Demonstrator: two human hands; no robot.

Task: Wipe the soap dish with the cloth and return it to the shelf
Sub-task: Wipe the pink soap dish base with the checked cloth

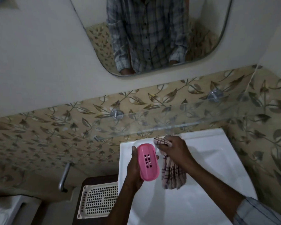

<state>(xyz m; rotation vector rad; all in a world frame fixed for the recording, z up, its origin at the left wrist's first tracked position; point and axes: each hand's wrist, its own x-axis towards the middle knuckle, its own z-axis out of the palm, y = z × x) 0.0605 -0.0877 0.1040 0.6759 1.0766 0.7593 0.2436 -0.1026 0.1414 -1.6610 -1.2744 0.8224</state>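
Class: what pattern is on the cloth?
Pink and white checks with dark lines on the cloth, seen from the head view.

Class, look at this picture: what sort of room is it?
Most likely a bathroom: a white washbasin, a wall mirror above a glass shelf, and patterned wall tiles.

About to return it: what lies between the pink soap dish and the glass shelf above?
In the head view, nothing: only bare white sink rim lies between the soap dish and the glass shelf.
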